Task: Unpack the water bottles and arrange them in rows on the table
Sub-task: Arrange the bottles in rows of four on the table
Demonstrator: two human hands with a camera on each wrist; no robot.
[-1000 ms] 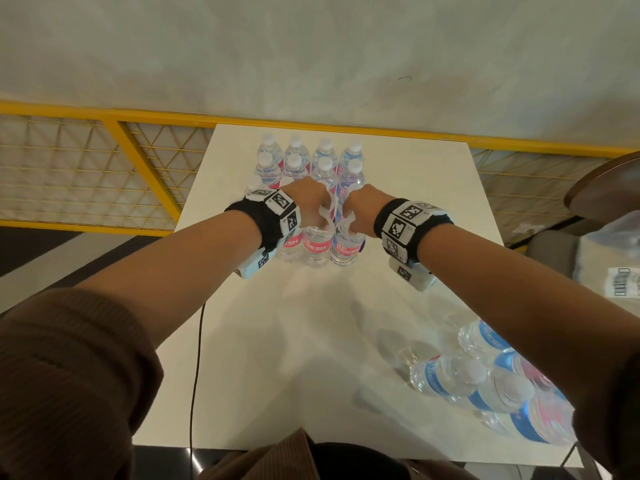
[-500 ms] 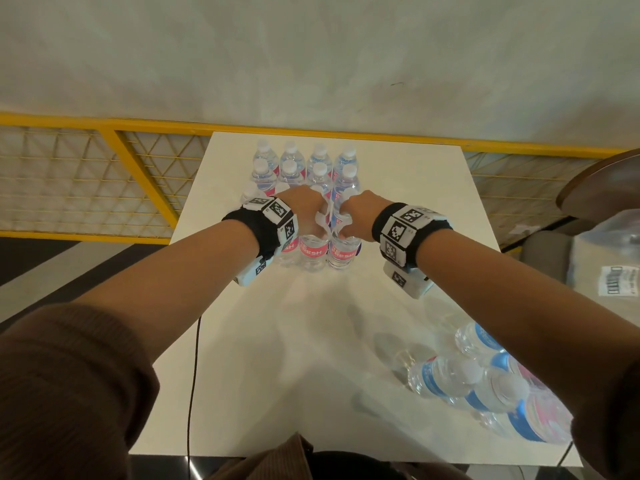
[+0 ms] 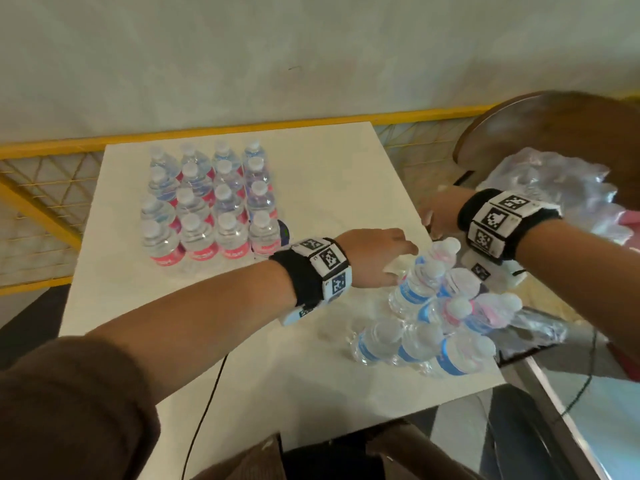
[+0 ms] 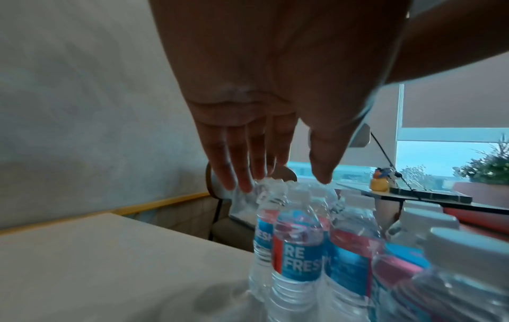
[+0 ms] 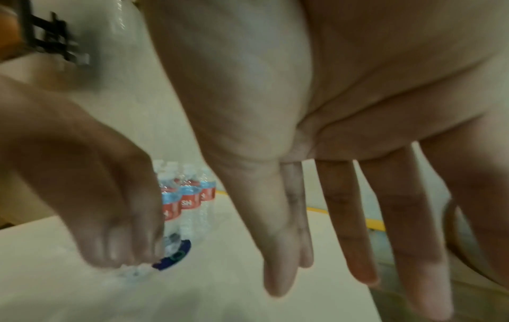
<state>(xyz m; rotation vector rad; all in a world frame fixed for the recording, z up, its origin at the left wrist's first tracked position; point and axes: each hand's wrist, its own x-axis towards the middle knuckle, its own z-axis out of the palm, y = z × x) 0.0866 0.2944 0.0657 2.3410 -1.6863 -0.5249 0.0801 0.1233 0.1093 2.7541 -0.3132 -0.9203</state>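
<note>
Both hands, left hand [image 3: 375,252] and right hand [image 3: 439,211], are held with fingers straight and spread over the wrapped pack [image 3: 436,317] of "REFRESH"-labelled bottles at the table's [image 3: 242,358] near right corner, while rows [image 3: 207,206] are stood far left of it, beside crumpled plastic [image 3: 554,181].

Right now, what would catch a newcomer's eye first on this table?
A tidy grid of upright bottles stands at the table's far left. Near the right edge sits a looser cluster of bottles, with the left hand and right hand reaching toward it, fingers relaxed and holding nothing.
</note>
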